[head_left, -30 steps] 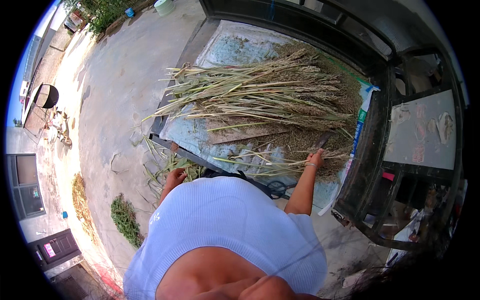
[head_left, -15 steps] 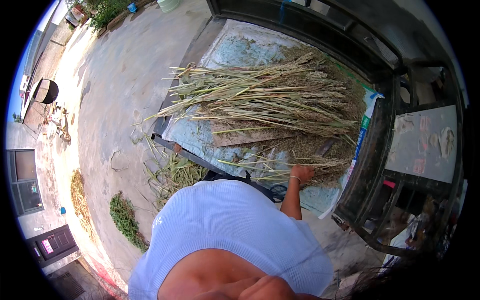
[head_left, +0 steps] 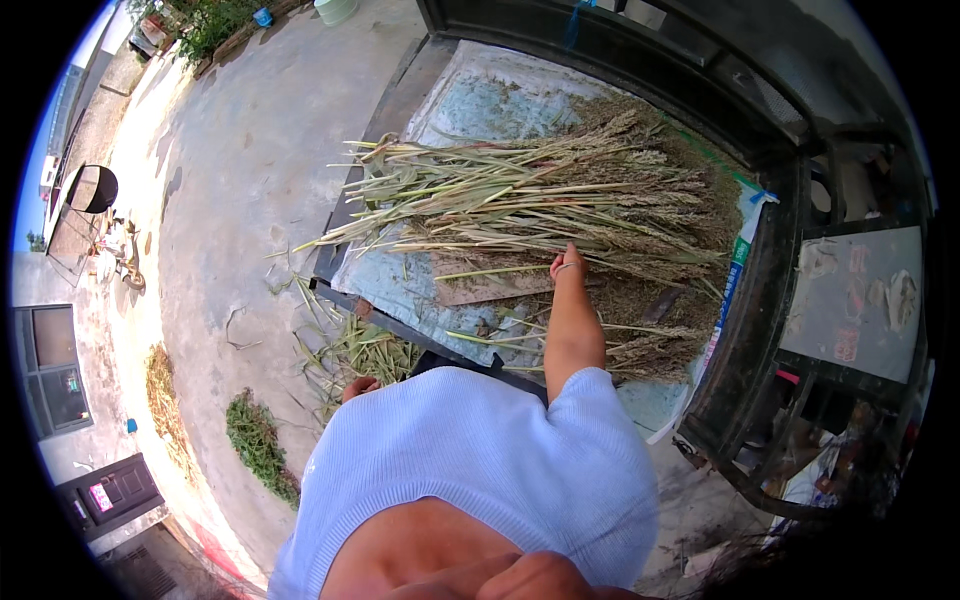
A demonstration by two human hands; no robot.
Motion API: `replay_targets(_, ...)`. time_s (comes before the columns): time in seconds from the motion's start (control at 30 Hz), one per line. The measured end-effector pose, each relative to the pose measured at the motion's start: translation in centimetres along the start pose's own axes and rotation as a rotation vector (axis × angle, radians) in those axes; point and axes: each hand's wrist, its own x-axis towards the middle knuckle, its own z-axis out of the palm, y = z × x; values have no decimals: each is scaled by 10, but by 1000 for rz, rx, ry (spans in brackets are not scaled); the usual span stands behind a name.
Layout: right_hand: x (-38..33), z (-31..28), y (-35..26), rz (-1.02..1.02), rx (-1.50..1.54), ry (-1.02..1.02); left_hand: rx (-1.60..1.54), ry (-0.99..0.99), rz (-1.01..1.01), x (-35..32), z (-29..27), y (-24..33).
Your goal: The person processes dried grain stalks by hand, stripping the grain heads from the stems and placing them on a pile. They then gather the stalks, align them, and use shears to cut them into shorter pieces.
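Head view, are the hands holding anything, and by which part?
Cannot tell: the right hand is at the stalks, grip unclear; left hand partly hidden.

The stalks (head_left: 530,195) are pale green and straw-yellow. Under the stalks, the sheet (head_left: 475,88) is blotchy blue-white; right of them, the frame (head_left: 776,265) is black.

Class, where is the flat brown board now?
At the head view's centre, the board lies lower-left of the right hand, along the near edge of the stalk pile.

A blue container (head_left: 263,17) stands near green shrubs (head_left: 212,32); a dark door (head_left: 128,488) is lower left; a distant vehicle (head_left: 122,252) appears two-wheeled.
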Motion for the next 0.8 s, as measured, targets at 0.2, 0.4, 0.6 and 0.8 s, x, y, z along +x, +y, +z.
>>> replay_targets(0.2, 24, -46, 27, -83, 219, -553, 102, 53, 81, 2, 6, 17)
replay_targets(0.4, -46, -128, 36, -243, 249, -768, 131, 296, 724, -18, 36, 222)
replay_targets(0.6, -102, -148, 60, -378, 191, -809, 606, -72, 1167, -46, 130, 348)
replay_targets(0.8, -122, -158, 78, -450, -35, -836, 567, -639, 1033, 5, 221, 328)
